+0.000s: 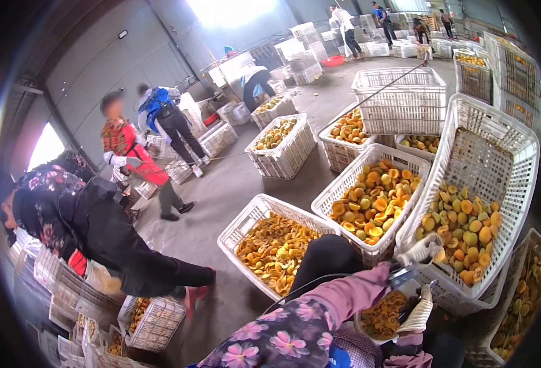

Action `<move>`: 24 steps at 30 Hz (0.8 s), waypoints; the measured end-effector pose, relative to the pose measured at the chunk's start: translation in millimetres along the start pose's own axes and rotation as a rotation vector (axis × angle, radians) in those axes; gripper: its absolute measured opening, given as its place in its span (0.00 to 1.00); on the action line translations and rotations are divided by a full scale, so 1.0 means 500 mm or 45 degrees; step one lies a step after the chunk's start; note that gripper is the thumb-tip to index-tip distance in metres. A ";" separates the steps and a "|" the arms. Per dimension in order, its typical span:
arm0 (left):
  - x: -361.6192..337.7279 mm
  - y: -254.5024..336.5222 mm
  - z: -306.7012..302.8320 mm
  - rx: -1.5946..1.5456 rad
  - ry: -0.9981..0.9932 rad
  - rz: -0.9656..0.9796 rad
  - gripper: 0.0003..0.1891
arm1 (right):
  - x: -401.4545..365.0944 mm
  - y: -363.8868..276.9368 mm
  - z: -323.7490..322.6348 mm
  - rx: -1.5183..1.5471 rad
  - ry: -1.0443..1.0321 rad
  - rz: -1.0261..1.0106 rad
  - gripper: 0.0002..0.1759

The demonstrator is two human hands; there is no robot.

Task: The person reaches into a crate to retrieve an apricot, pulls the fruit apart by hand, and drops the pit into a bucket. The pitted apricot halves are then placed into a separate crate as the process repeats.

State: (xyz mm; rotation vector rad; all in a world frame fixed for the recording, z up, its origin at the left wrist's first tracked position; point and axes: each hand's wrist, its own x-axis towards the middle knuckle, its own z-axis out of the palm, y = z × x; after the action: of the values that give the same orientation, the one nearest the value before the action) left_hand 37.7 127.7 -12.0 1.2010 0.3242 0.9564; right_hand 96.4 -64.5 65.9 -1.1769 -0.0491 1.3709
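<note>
My left hand (425, 249), in a pale knit glove, reaches over the near rim of a tilted white crate (508, 126). Its fingers are curled, and a yellowish apricot shows at their tips. Whole apricots (463, 221) lie in that crate's lower end. Below it, my right hand (417, 316), also gloved, is closed around a small tool with a metal tip (432, 284); its full shape is hidden. Beside this hand stands a white bucket (361, 324) holding cut apricot pieces (386, 311).
A crate of apricot halves (378, 199) and a crate of darker pieces (276, 248) stand before my knee. Another fruit crate (522, 306) is at far right. One person bends over crates (92, 221) at left; a person in red (138, 150) stands beyond. Several others work behind.
</note>
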 end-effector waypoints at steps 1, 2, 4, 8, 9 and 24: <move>-0.039 0.038 0.047 -0.126 0.058 0.004 0.08 | -0.013 -0.009 0.005 -0.001 -0.010 0.003 0.18; -0.072 0.056 0.072 -0.205 0.071 -0.046 0.11 | -0.036 -0.029 0.008 -0.067 -0.112 0.002 0.15; -0.141 0.090 0.120 -0.365 0.106 -0.144 0.18 | -0.048 -0.027 0.017 -0.136 -0.221 0.000 0.13; -0.262 0.130 0.138 -1.024 0.478 -0.460 0.17 | 0.012 0.040 -0.010 -0.265 -0.495 -0.307 0.22; -0.279 0.157 0.148 -1.320 0.570 -0.594 0.18 | -0.008 0.032 -0.001 -0.352 -0.483 -0.361 0.22; -0.270 0.111 0.128 -1.057 0.567 -0.412 0.16 | 0.109 0.121 -0.087 -0.336 -0.626 -0.230 0.24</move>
State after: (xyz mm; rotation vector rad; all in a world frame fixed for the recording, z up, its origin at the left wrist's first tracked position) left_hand -23.5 -14.5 26.4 0.1649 0.4008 0.9240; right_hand 96.4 -63.8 -26.4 -0.9938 -0.6877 1.4918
